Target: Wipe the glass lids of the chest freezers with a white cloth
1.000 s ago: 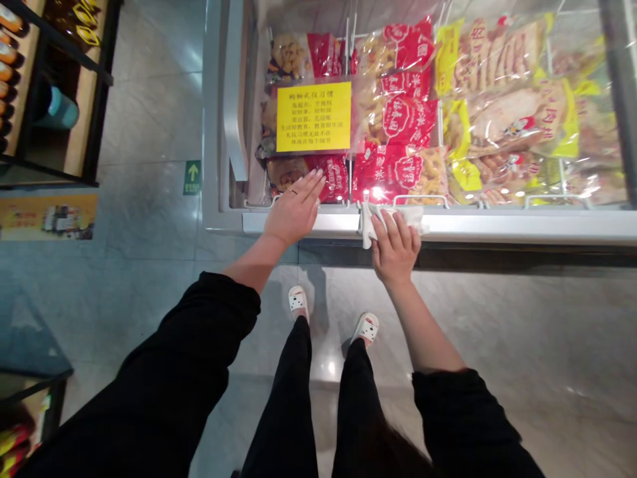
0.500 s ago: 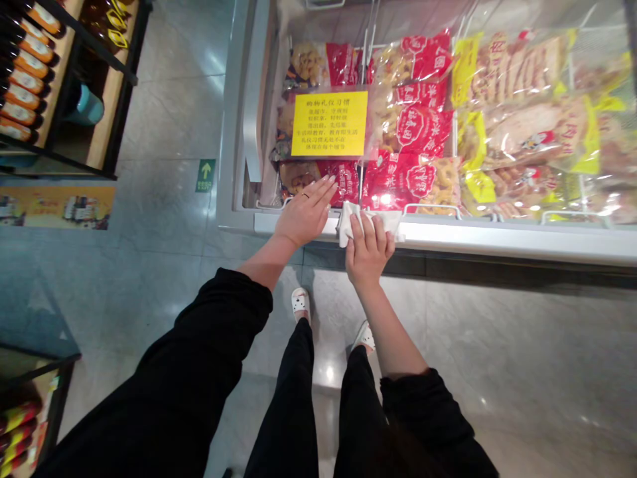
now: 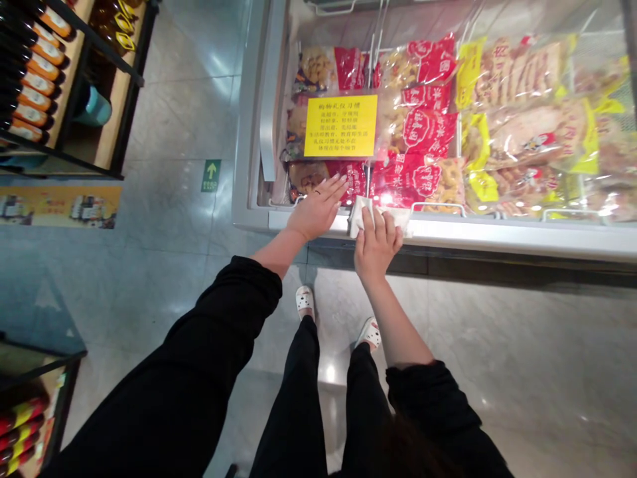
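My left hand [image 3: 318, 209] lies flat, fingers stretched out, on the glass lid at the front edge of a chest freezer [image 3: 478, 232]. A ring shows on one finger. My right hand [image 3: 375, 242] presses a white cloth [image 3: 401, 218] against the freezer's front rim, just right of the left hand, fingers laid over the cloth. Under the glass lie red snack bags [image 3: 423, 129] and yellow-edged bags [image 3: 527, 126], and a yellow notice [image 3: 340, 126] is stuck on the lid.
A shelf with bottles [image 3: 34, 73] stands at the upper left across the tiled aisle. A green arrow sticker [image 3: 211, 175] is on the floor. Another low rack [image 3: 30, 411] sits at the lower left. My white shoes [image 3: 304, 300] stand close to the freezer base.
My right hand slid the cloth leftward along the rim, from further right to close beside my left hand. The left hand stayed flat on the glass; the view shifted slightly.
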